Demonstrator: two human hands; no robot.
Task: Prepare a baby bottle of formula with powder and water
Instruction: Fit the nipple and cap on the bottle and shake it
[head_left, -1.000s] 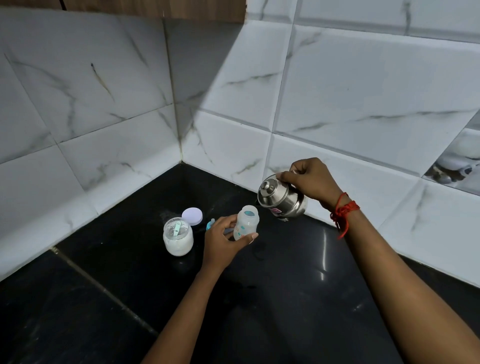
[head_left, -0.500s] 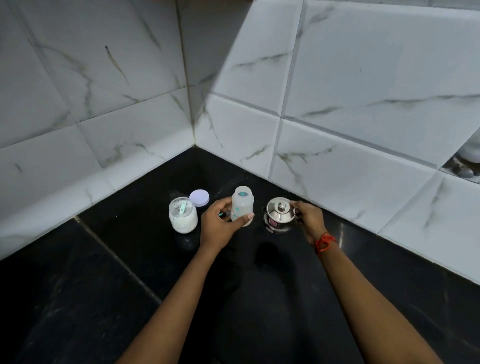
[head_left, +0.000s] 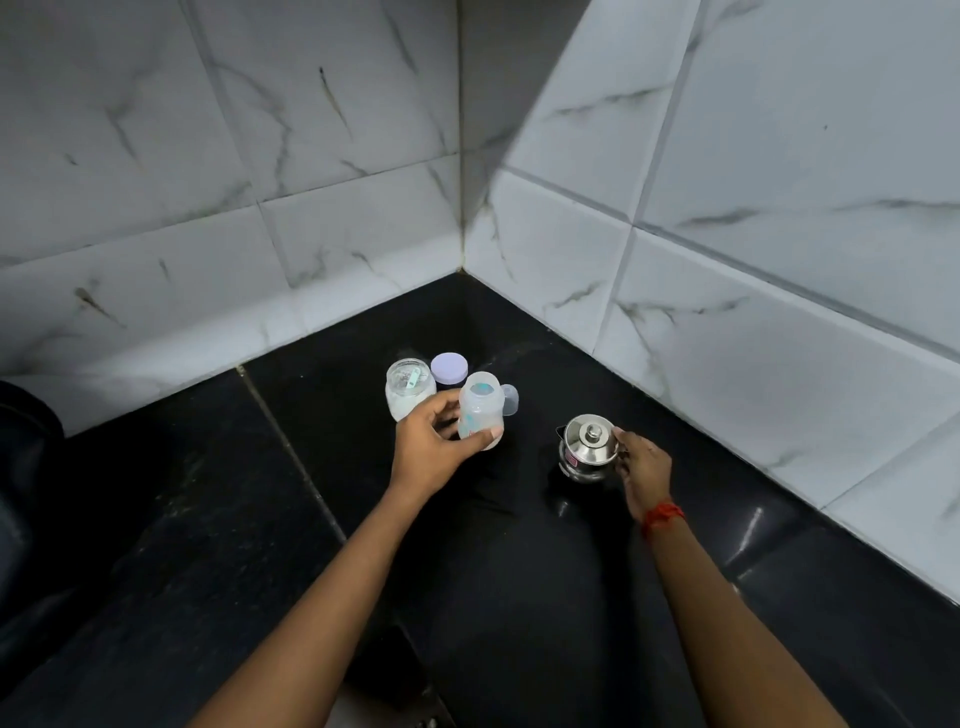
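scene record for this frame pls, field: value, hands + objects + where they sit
surface: black counter in a tiled wall corner
left hand: gripping the baby bottle, upright, no teat on
right hand: at the handle side of the steel kettle; grip cannot be told
kettle: upright on the counter, lid on
powder jar: open, white powder and a scoop inside, left of the bottle
jar lid: lying flat behind the jar
clear cap: behind the bottle
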